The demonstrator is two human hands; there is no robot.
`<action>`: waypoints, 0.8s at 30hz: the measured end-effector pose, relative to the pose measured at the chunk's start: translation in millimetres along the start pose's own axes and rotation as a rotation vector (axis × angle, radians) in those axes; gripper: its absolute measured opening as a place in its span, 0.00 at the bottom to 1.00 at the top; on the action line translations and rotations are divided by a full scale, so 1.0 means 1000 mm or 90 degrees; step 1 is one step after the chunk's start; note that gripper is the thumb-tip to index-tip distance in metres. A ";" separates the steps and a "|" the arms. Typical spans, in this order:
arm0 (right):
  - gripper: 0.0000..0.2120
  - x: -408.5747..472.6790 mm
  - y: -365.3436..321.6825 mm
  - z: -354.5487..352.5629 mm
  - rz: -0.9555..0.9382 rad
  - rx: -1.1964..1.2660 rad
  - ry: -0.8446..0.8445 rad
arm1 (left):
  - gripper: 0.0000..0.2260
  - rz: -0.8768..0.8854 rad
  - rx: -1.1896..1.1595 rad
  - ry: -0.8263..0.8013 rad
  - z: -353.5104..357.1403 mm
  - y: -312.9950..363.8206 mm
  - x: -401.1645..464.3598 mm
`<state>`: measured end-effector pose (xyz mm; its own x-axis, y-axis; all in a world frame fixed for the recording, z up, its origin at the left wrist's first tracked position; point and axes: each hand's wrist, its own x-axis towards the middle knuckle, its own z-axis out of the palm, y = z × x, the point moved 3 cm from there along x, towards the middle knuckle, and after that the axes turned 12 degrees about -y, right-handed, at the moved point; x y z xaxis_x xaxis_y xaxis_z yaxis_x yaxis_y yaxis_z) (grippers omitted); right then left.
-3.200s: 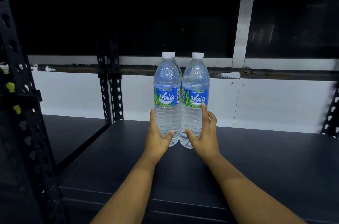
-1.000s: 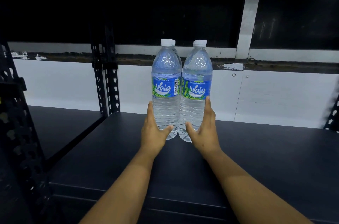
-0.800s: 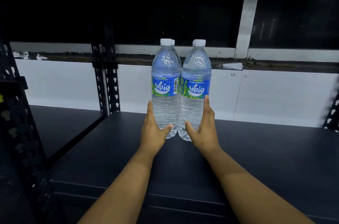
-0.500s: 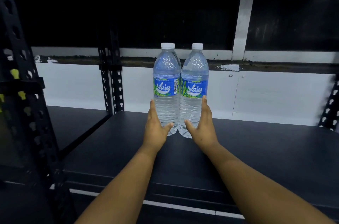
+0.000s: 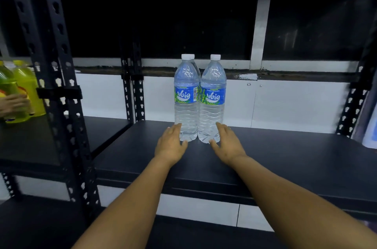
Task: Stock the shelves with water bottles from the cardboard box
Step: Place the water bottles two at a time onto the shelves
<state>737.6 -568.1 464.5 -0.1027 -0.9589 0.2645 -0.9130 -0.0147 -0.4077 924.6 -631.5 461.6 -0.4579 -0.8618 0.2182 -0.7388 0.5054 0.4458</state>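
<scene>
Bottles stand upright, touching, on the shelf; left hand and right hand, fingers relaxed, flank their bases. Full, likely heavy and slick: grip the ribbed waist.

The scene around me is dim overall. The space above the shelf is nearly black, and so is the dark window band behind it. Light seems to fall from above and in front of me: it catches my forearms and both my hands, and the white wall panel behind glows brightest. Small glints of glare sit on the shoulders of the two water bottles, and their labels read sharp. The matte shelf gives only a soft sheen. Toward the edges the picture bends; the rack post at left leans and curves. The yellow-green bottles at the far left are blurred.
</scene>
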 end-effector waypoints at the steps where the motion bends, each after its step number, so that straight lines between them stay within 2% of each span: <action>1: 0.31 -0.005 -0.002 -0.001 0.018 -0.044 -0.020 | 0.29 -0.007 0.036 -0.015 -0.002 0.002 -0.006; 5: 0.29 -0.033 -0.011 -0.008 0.045 -0.147 -0.089 | 0.27 -0.027 0.135 -0.049 -0.010 0.013 -0.033; 9: 0.29 -0.070 -0.018 -0.021 0.045 -0.180 -0.118 | 0.27 -0.040 0.185 -0.065 -0.013 0.034 -0.069; 17: 0.29 -0.167 -0.021 -0.050 0.023 -0.195 -0.131 | 0.26 -0.060 0.183 -0.056 -0.004 0.076 -0.161; 24: 0.27 -0.251 -0.029 -0.038 -0.011 -0.178 -0.137 | 0.26 -0.061 0.176 -0.055 0.017 0.096 -0.243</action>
<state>774.5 -316.2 443.5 -0.0282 -0.9974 0.0668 -0.9898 0.0186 -0.1413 956.4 -373.2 437.2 -0.4112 -0.9053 0.1071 -0.8819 0.4247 0.2047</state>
